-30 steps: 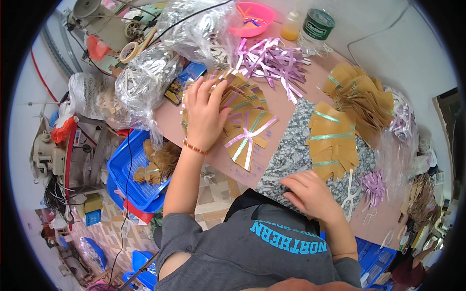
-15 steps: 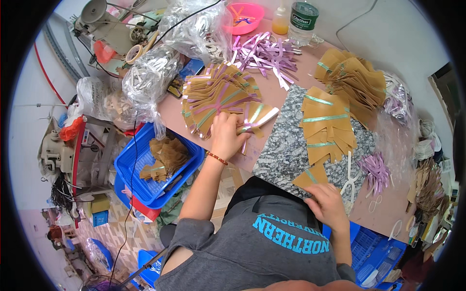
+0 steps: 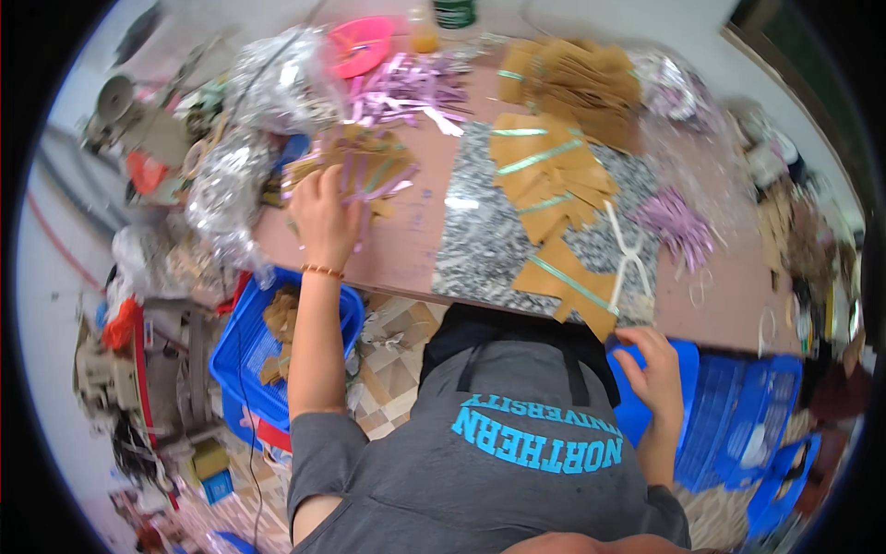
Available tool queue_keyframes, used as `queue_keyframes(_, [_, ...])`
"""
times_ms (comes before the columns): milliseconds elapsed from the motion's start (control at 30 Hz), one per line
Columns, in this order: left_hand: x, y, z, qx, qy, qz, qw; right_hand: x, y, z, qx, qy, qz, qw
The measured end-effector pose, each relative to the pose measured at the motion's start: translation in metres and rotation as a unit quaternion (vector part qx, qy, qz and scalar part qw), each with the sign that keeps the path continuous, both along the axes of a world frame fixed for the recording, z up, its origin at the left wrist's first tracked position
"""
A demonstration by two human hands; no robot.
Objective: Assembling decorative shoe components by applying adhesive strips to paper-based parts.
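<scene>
left hand (image 3: 325,214) lies flat, fingers spread, on a small heap of brown card cut-outs (image 3: 355,171) with pale purple ribbon strips across them, at the left part of the pinkish worktable (image 3: 406,249). it seems to be pressing on or sorting through the heap rather than pinching one piece; nothing is clamped in it that i can see. an orange bead bracelet (image 3: 323,271) sits at the wrist.

right hand (image 3: 657,371) is down below the table's near edge, fingers loosely curled at the rim of a blue plastic crate (image 3: 729,425). whether it grips the rim or only rests there, i cannot tell.

between the hands, on a speckled grey slab (image 3: 489,240), a row of brown card pieces (image 3: 554,194) lies overlapped like shingles, each crossed by a light green band, probably so that they stay in order and each is easy to lift off. a pair of white-handled scissors (image 3: 628,254) lies on the slab's right part, close to the right arm's side.

farther back are a loose pile of purple ribbon lengths (image 3: 406,88), a pink bowl (image 3: 360,44), and crumpled clear plastic bags (image 3: 268,83). another blue crate (image 3: 268,342) holding more brown pieces stands on the floor under the left forearm, likely kept in reach as stock.
</scene>
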State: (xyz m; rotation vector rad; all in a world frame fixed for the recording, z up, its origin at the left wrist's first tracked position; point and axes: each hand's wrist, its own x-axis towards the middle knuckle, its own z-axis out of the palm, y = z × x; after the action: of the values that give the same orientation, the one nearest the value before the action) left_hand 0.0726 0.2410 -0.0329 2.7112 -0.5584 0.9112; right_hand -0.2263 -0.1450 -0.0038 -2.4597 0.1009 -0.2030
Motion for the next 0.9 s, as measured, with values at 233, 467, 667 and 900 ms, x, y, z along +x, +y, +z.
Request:
queue_keyframes(233, [-0.082,-0.093,-0.023,-0.094,0.122,-0.238,0.959,0.027,0.037,0.064,0.270,-0.104,0.326,0.900])
queue_keyframes(467, [-0.118,-0.177,-0.015,-0.101,0.187,-0.385,0.898,0.055,0.090,0.100,0.309,-0.221,0.480,0.791])
queue_keyframes(667, [-0.115,-0.195,-0.030,-0.082,0.225,-0.411,0.880,0.081,0.040,0.121,0.184,-0.379,0.466,0.778])
queue_keyframes(900, [-0.108,-0.206,-0.028,-0.036,0.267,-0.429,0.862,0.051,-0.028,0.048,0.096,-0.104,-0.094,0.985])
